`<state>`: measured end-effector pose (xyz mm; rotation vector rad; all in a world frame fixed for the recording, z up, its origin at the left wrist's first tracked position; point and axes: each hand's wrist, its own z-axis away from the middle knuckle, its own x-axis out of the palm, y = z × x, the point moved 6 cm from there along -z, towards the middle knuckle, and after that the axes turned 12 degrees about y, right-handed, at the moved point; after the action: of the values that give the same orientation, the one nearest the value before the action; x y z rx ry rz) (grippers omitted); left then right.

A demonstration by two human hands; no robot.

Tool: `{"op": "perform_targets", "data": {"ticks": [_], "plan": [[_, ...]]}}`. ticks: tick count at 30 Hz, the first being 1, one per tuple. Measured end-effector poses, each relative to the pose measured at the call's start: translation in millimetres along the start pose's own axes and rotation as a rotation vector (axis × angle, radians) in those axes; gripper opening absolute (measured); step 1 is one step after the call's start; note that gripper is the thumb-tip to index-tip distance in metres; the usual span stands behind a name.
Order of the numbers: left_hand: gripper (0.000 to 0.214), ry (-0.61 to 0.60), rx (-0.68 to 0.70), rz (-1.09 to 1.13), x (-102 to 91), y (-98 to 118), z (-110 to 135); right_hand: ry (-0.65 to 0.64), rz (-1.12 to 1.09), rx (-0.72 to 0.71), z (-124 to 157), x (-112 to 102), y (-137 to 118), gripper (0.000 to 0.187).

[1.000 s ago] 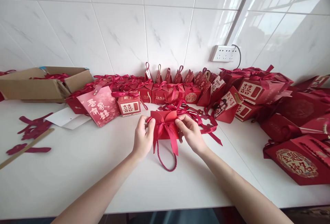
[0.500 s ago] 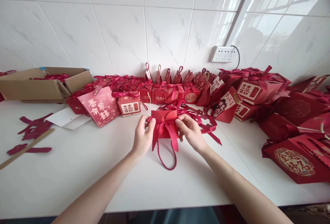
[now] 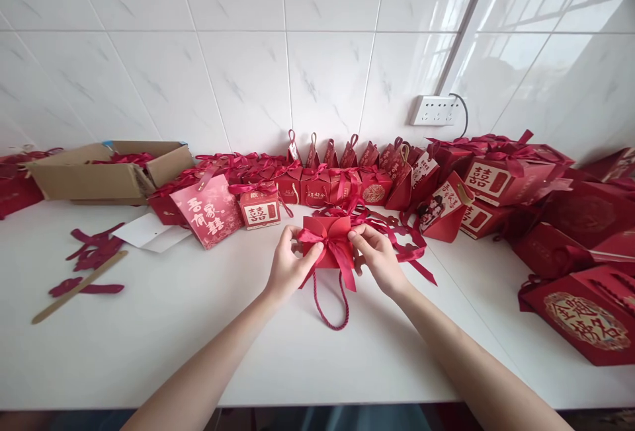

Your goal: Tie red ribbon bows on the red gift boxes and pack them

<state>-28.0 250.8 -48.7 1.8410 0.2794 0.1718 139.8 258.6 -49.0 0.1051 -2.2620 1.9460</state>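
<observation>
A small red gift box [image 3: 321,222] with curved top flaps is held low over the white table in front of me. Across its front lies a red satin ribbon bow [image 3: 338,251], its tails hanging down. My left hand [image 3: 290,262] is closed at the box's left side, its thumb pressed on the bow near the knot. At the right edge my right hand [image 3: 381,259] pinches the box between thumb and fingers; whether ribbon is also caught there is hard to tell. A twisted cord handle [image 3: 331,329] loops from the box towards me.
Rows of red gift boxes [image 3: 316,186] stand along the tiled wall. An open cardboard box [image 3: 92,183] sits back left, near ribbon pieces [image 3: 94,252] and a flat stick [image 3: 79,287]. Loose ribbons [image 3: 411,252] lie behind my right hand. Larger red boxes [image 3: 585,312] line the right.
My left thumb has moved inward from the box's left edge onto the bow's knot. The bow's left loop now shows. My right hand keeps its grip; the whole view has shifted slightly.
</observation>
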Motion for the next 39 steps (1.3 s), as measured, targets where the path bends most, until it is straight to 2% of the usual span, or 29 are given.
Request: {"op": "perform_targets", "data": {"ticks": [6, 11, 18, 24, 28, 32, 39], "plan": [[0.027, -0.022, 0.031, 0.039, 1.1, 1.1, -1.9, 0.032, -0.011, 0.014, -2.4, -4.0, -0.3, 0.035], [0.027, 0.001, 0.118, 0.003, -0.1, 2.8, -6.7, 0.055, -0.018, 0.02, -3.9, -6.1, 0.0, 0.036], [0.032, -0.043, 0.159, 0.034, -1.5, -3.8, -10.3, 0.056, -0.032, 0.023, -3.8, -6.7, 0.0, 0.036], [0.03, -0.038, 0.222, -0.041, -3.3, -5.8, -14.0, 0.058, -0.024, 0.025, -4.1, -6.7, -0.6, 0.036], [0.028, -0.01, 0.221, -0.15, -7.3, -6.4, -16.7, 0.054, -0.012, 0.016, -4.2, -6.4, -1.4, 0.036], [0.036, 0.117, 0.21, -0.189, -15.4, 1.7, -16.0, 0.043, -0.01, 0.007, -3.7, -4.9, -1.5, 0.036], [0.025, 0.095, 0.141, -0.082, -4.6, 10.3, -6.0, -0.023, 0.007, -0.029, -0.2, 1.0, -2.2, 0.036]]}}
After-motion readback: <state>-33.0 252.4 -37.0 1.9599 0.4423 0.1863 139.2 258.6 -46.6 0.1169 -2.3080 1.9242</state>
